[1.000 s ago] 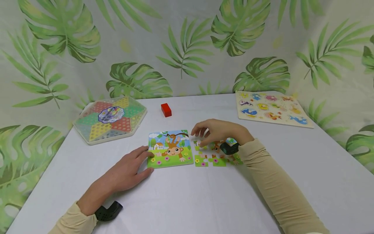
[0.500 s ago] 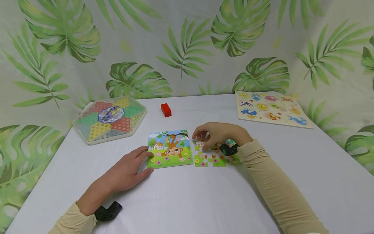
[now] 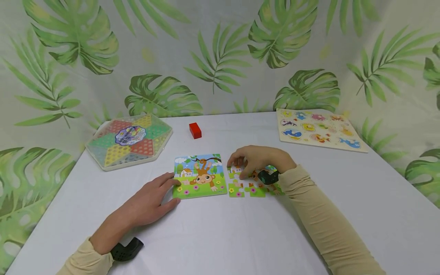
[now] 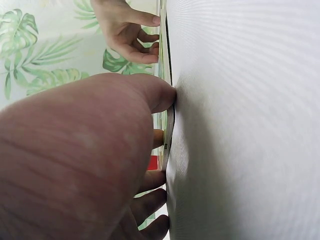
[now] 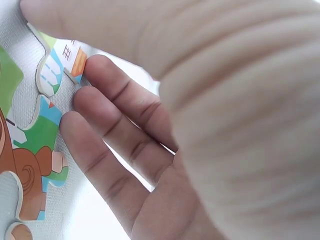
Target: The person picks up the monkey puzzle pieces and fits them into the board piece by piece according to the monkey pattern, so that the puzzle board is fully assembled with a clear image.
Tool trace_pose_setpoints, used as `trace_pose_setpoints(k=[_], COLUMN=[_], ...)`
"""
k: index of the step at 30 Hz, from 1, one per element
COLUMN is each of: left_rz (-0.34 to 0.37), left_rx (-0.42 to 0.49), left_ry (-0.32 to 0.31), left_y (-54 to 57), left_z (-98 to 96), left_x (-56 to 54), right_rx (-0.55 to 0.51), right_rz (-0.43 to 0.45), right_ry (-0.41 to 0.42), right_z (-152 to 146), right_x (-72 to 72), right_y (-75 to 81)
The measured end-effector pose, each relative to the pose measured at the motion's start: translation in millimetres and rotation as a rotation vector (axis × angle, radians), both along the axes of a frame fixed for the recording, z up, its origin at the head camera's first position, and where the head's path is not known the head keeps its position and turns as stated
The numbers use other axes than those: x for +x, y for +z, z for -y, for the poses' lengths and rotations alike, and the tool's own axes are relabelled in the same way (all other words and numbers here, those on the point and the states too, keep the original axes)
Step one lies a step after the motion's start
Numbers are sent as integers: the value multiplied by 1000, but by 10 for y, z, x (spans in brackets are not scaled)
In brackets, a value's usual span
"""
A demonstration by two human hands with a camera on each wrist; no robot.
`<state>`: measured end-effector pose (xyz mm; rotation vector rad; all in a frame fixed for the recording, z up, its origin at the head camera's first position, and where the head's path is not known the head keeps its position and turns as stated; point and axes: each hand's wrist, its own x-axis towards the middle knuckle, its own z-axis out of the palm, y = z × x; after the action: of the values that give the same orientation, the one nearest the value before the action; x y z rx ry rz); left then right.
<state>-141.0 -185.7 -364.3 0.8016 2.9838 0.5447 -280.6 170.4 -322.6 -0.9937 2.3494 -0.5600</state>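
From where I stood, with the bench's [image 3: 206, 240] far edge as twelve, the monkey picture [image 3: 200, 183] lay near the middle. At its nine-o'clock edge the left hand [image 3: 148, 200] touched it, loosely spread, some fingers hidden behind the foremost. At three o'clock from the picture were puzzle pieces [image 3: 236, 191], partly covered by the right hand [image 3: 259, 157] and its black band [image 3: 269, 177]. That hand arched half open, fingertips among them; I couldn't tell whether it pinched one.

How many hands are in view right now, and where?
2: the left hand at the left edge of the monkey board; the right hand at the puzzle pieces beside it. No others show.
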Motion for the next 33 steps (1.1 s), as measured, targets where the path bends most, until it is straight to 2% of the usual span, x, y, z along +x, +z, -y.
trace_pose_setpoints(k=[6, 17, 33], left_rz=[-14, -13, -15], left_rx=[2, 2, 2], left_ry=[0, 2, 8], left_y=[-3, -6, -13], left_z=[1, -5, -6], left_x=[13, 11, 10], right_rx=[-4, 28, 29], right_rz=[-20, -59, -72], right_ry=[16, -14, -23], right_z=[3, 26, 34], right_x=[-11, -7, 19], right_y=[-13, -10, -7])
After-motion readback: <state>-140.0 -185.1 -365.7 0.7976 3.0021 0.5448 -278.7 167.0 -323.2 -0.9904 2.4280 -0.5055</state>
